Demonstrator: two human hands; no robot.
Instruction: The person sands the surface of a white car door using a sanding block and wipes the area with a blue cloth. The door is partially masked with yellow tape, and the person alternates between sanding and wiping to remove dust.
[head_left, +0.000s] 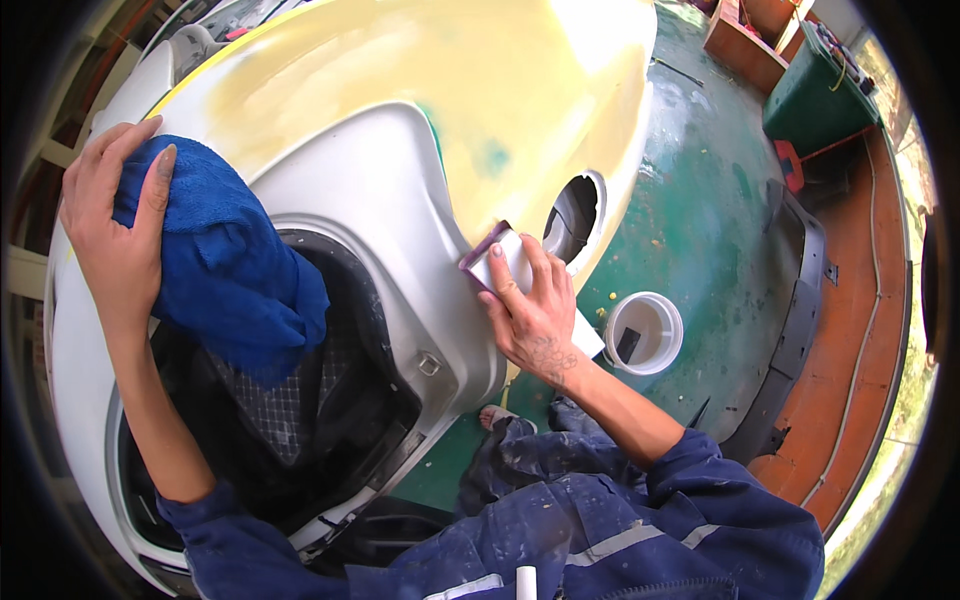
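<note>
A vehicle body panel (340, 60), white with yellowish and small green patches, curves across the upper middle. My right hand (540, 315) grips a sanding block (508, 262), white on top with a dark purple edge. Its face lies against the panel's edge, left of a round opening (574, 225). At the left, a bunched blue cloth (225, 250) is in my left hand (115, 215), with the thumb and fingers curled over its upper end. The cloth hangs over a dark opening (360, 400) in the bodywork.
On the green floor (700, 160) stands a white bucket (665, 335) with a dark block inside. Further right, a long dark bumper-like part (800, 300) leans by an orange-brown surface (850, 360). A dark green bin (815, 95) stands at the far right.
</note>
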